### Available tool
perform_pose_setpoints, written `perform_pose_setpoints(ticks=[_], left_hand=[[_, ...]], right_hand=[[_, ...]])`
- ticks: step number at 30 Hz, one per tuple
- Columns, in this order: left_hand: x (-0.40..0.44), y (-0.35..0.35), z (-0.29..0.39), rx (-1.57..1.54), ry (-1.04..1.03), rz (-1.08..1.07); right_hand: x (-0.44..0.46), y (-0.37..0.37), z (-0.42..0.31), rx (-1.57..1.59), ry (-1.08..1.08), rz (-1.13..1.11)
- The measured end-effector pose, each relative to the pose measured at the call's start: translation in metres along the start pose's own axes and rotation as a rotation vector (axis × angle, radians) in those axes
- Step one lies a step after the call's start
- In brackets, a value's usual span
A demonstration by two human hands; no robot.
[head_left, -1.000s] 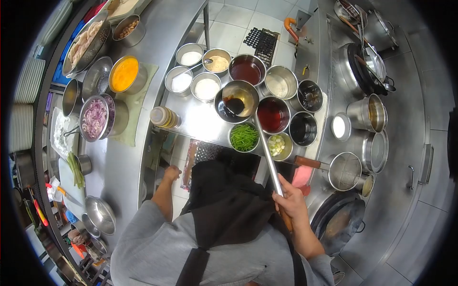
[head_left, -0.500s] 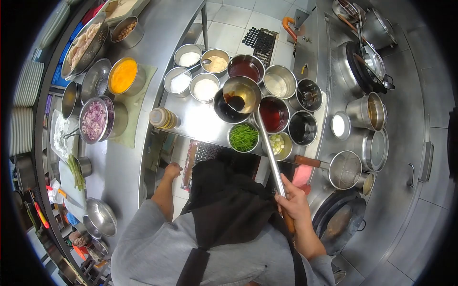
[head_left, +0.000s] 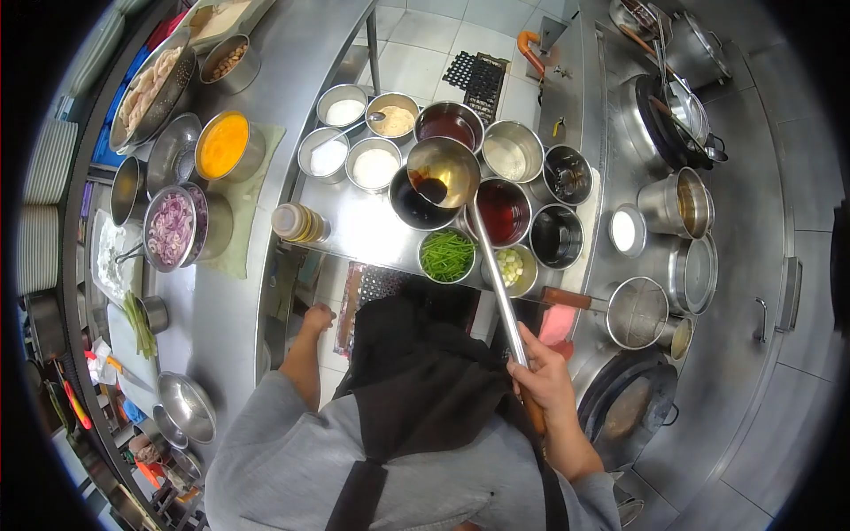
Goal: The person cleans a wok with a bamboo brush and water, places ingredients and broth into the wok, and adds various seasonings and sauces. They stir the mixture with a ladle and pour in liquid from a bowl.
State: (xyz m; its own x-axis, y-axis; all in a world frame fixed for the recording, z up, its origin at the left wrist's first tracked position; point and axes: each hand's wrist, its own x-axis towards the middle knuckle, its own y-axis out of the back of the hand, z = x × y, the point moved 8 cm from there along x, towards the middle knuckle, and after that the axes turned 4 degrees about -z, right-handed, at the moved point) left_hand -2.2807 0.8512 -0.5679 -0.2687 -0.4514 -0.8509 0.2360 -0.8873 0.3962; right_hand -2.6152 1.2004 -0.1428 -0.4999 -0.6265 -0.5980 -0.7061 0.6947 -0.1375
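My right hand is closed around the long handle of a ladle, near its wooden end. The ladle's wide round bowl holds a little dark liquid and is over a pot of dark sauce, hiding part of it. Beneath the handle is a pot of chopped pale green-white vegetable, partly covered by the shaft. Cut green stalks fill a neighbouring pot, and red liquid stands in another. My left hand hangs low beside the left counter, fingers curled, with nothing visible in them.
White powder pots and a squat bottle share the middle table. On the left counter stand sliced onions and a pot of orange liquid. A wooden-handled strainer and woks lie at right.
The whole view has shifted slightly to the left. My hands and the ladle keep nearly the same pose over the pots.
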Motion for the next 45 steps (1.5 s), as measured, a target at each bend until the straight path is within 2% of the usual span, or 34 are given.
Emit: perform_pose_setpoints(ticks=[5,8,12,15,18,20,22,24,27,32,36,38,39,40,42,43,45], left_hand=[[0.004,-0.002,0.001,0.032,-0.070,-0.023],[-0.004,0.000,0.007,0.030,-0.009,-0.031],[0.016,-0.003,-0.008,0.088,-0.052,-0.033],[0.030,-0.006,-0.006,0.210,-0.273,-0.018],[0.032,-0.009,-0.006,0.230,-0.206,-0.087],[0.005,0.002,0.010,0.058,-0.049,-0.053],[0.007,0.002,0.008,0.106,-0.069,-0.043],[0.005,0.003,0.013,0.154,-0.089,-0.032],[0.003,0.004,0.012,0.120,-0.030,-0.056],[0.033,0.002,-0.010,0.122,-0.113,-0.046],[0.013,0.002,0.013,0.182,-0.108,-0.089],[0.012,-0.002,0.033,0.191,-0.233,-0.094],[-0.006,0.001,0.052,0.145,-0.173,-0.035],[0.003,-0.002,0.059,0.179,-0.200,-0.045],[0.014,-0.022,0.084,0.494,-0.391,-0.136],[0.015,-0.032,0.091,0.521,-0.259,-0.197],[0.041,-0.055,0.104,0.655,-0.349,-0.237]], right_hand=[[0.000,0.000,0.000,0.002,-0.008,-0.004],[0.001,0.001,0.000,-0.014,-0.005,-0.006],[0.001,0.001,-0.001,-0.094,-0.008,0.011],[0.001,0.002,-0.001,-0.117,-0.015,0.017],[0.001,0.002,-0.001,-0.135,-0.011,0.016],[0.002,0.003,-0.001,-0.141,0.003,0.015],[0.002,0.002,-0.003,-0.145,0.016,0.015],[0.004,0.000,-0.004,0.032,0.004,0.013],[0.003,0.002,-0.001,0.135,-0.075,-0.010],[0.005,0.003,0.004,0.262,-0.073,-0.065],[-0.006,0.008,0.011,0.301,-0.058,-0.071],[-0.020,0.012,0.009,0.337,-0.046,-0.068],[-0.029,0.014,0.008,0.356,-0.047,-0.076],[-0.039,0.019,0.007,0.380,-0.023,-0.047],[-0.066,0.024,0.006,0.442,0.017,-0.079],[-0.083,0.028,0.005,0.483,0.035,-0.074],[-0.122,0.043,0.012,0.575,0.073,-0.013]])
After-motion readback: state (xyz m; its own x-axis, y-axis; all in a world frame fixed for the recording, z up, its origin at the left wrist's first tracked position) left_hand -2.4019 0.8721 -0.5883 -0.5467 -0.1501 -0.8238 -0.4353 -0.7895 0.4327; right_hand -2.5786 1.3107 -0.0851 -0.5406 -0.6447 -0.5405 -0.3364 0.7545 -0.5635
